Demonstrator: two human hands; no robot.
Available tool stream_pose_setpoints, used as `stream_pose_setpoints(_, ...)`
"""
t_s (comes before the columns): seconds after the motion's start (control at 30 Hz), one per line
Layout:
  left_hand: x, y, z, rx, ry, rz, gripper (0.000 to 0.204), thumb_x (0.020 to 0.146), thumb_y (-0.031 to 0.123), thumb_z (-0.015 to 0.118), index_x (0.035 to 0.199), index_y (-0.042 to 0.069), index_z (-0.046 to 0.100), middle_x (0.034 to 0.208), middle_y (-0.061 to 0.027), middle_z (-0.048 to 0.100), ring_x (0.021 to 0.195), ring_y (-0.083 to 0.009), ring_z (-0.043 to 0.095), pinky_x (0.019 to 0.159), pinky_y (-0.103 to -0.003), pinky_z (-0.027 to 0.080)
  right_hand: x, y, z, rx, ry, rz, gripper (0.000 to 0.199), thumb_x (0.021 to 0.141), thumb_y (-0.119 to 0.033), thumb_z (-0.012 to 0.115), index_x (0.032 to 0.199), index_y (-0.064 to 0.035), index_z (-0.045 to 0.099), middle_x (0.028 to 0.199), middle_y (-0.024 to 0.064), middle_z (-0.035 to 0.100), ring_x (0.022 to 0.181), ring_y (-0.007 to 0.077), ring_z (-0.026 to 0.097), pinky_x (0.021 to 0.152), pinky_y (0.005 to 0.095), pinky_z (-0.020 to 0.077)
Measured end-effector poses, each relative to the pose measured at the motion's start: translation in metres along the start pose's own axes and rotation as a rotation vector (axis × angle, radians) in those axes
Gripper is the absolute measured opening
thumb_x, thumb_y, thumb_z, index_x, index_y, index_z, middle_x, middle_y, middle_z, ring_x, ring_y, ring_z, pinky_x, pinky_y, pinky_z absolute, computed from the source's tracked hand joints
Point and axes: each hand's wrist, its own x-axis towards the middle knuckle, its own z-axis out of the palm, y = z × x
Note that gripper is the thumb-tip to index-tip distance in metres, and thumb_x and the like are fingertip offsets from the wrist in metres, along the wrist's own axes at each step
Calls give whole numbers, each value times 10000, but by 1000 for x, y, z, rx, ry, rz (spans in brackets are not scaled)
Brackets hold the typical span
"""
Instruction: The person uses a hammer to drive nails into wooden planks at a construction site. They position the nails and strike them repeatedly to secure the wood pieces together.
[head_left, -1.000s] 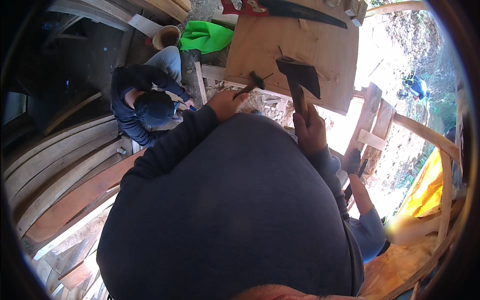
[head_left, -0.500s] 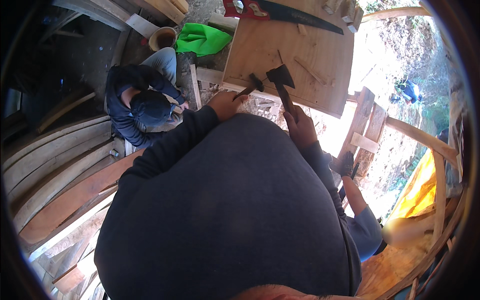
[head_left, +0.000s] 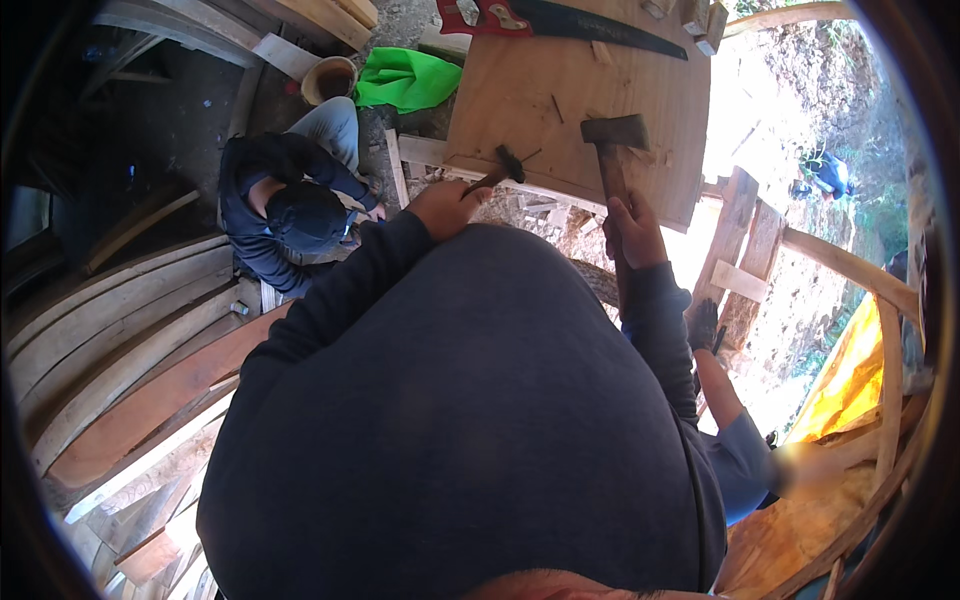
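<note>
My left hand (head_left: 445, 208) is closed around the handle of a small hammer (head_left: 509, 164), whose dark head lies over the near edge of a wooden board (head_left: 520, 100). In my right hand (head_left: 637, 230) is a hatchet (head_left: 612, 172), gripped by its wooden handle with the dark head turned away from me over the board's right half. The two tool heads are apart. A nail or thin stick (head_left: 557, 108) lies on the board between them. At the board's far side rests a handsaw (head_left: 590, 28) with a red handle.
On the left a person in a dark cap (head_left: 305, 218) crouches near a bucket (head_left: 328, 80) and a green cloth (head_left: 407, 79). Curved planks (head_left: 150, 400) fill the lower left. Another person's gloved hand (head_left: 703, 322) is at my right, below upright timbers (head_left: 738, 240).
My right hand has moved a little right with the hatchet, whose head has swung right and turned more crosswise. My left hand and hammer have barely shifted.
</note>
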Motion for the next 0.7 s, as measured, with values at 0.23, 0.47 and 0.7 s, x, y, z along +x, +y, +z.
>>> stream_pose_setpoints(0.23, 0, -4, 1, 39, 21, -27, 545, 1103, 478, 512, 1098, -19, 737, 1019, -288, 734, 1034, -475, 697, 914, -535, 519, -1, 9, 8, -195, -221, -54, 373, 1118, -237, 588, 1414, -19, 528, 724, 12, 566, 528, 112, 518, 461, 293, 446)
stream_pose_setpoints(0.47, -2, 11, -6, 90, -21, -42, 544, 1108, 478, 505, 1142, -19, 725, 1052, -288, 730, 1057, -479, 693, 925, -527, 521, 11, 29, 4, -93, -151, -16, 368, 1125, -274, 584, 1388, -21, 540, 733, 13, 567, 525, 103, 513, 449, 291, 420)
stream_pose_setpoints(0.7, -5, -2, -2, 86, 42, -28, 619, 1107, 536, 507, 1073, -47, 712, 911, -263, 709, 900, -433, 702, 806, -502, 508, 18, 6, -6, 21, -85, 196, 320, 1107, -320, 622, 1210, -18, 600, 686, 11, 557, 543, 119, 531, 477, 290, 435)
